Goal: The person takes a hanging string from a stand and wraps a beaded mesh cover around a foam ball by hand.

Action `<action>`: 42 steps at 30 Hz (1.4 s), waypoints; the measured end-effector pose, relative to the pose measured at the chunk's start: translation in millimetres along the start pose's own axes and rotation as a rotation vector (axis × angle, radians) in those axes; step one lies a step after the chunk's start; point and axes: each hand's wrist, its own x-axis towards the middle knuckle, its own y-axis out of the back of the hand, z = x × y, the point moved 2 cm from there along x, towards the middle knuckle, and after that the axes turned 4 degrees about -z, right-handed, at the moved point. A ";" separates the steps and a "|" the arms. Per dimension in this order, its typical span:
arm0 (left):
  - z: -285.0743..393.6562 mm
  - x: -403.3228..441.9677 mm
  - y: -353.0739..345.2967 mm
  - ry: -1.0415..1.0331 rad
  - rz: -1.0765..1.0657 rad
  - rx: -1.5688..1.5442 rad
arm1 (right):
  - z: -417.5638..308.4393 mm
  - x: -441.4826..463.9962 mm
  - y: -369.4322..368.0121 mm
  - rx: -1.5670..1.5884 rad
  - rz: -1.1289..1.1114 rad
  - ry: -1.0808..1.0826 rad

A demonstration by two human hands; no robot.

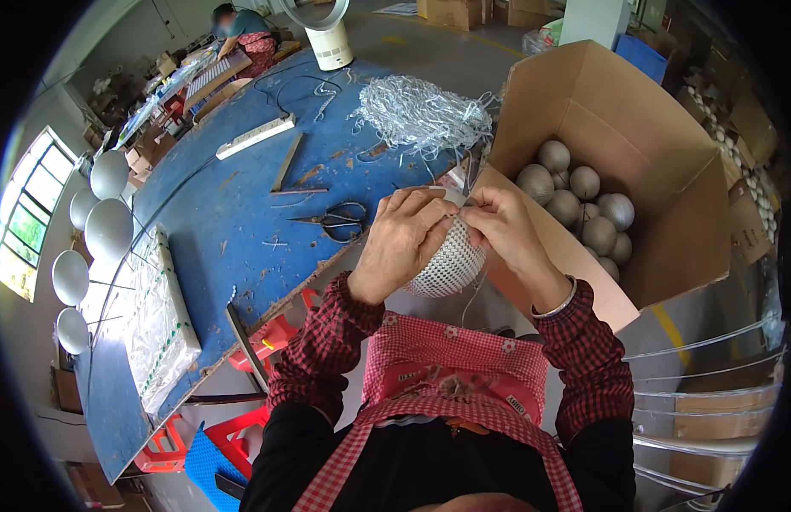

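Note:
A ball covered in white beaded mesh (447,266) is held above my lap, in front of the table edge. My left hand (406,237) grips its left side, with the fingers bent over the top. At the upper right of the ball, my right hand (513,235) is closed in a pinch, its fingertips meeting those of the left hand near the mesh's edge. What lies between the right fingertips is too small to make out. A thin strand hangs below the ball on the right. Black-handled scissors (343,222) lie on the blue table (242,200), left of my hands.
At right stands an open cardboard box (660,145) with several grey balls (599,232). A heap of clear beaded strands (425,115), a power strip (255,137) and a plastic-wrapped block (161,328) are on the table. White balls on sticks (109,230) rise at left. A person (246,38) bends over a far table.

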 end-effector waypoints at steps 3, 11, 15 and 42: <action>0.6 -0.1 0.9 -0.017 0.005 0.018 | -1.2 -0.4 0.5 0.004 -0.011 -0.006; 1.6 0.5 1.8 -0.040 -0.021 0.100 | -9.8 -8.4 -1.3 -0.030 -0.016 0.018; 2.4 0.5 1.9 -0.028 -0.043 0.113 | -8.8 -11.2 -4.9 -0.063 0.036 0.066; 1.3 1.6 9.4 -0.045 -0.078 0.151 | -6.4 -18.9 9.4 0.086 -0.098 -0.146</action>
